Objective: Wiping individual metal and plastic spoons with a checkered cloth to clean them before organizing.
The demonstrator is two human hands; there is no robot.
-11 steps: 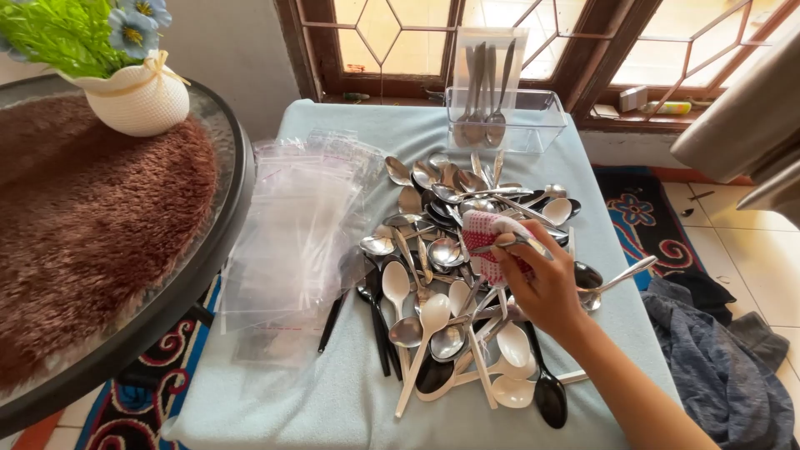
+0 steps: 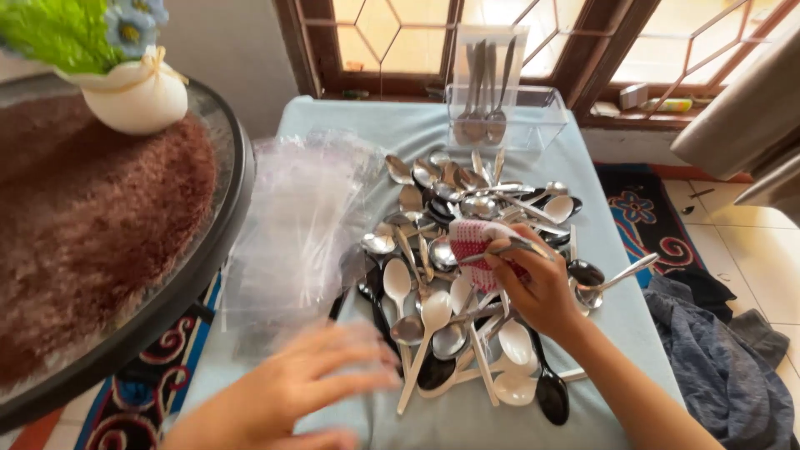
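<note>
Right hand (image 2: 540,283) over the middle of a heap of spoons (image 2: 467,250), fingers curled shut around a red-and-white checked cloth (image 2: 477,240) and a metal spoon (image 2: 517,247) pinched against it, handle pointing right. Left hand (image 2: 287,387) low in the foreground, blurred, fingers spread open and holding nothing, hovering over the near edge of the pale blue tablecloth (image 2: 417,125) just beside a stack of clear plastic bags (image 2: 292,225). Heap mixed: metal, white plastic and black plastic spoons, lying loose and crossed on the cloth. Farther back, near the window, a clear plastic box (image 2: 533,125) with a few metal spoons standing upright in it. At left, a round glass table (image 2: 212,242) with a brown shaggy mat (image 2: 92,233) and a white vase (image 2: 137,100) of flowers. At right, grey fabric (image 2: 725,367) bunched on the tiled floor.
</note>
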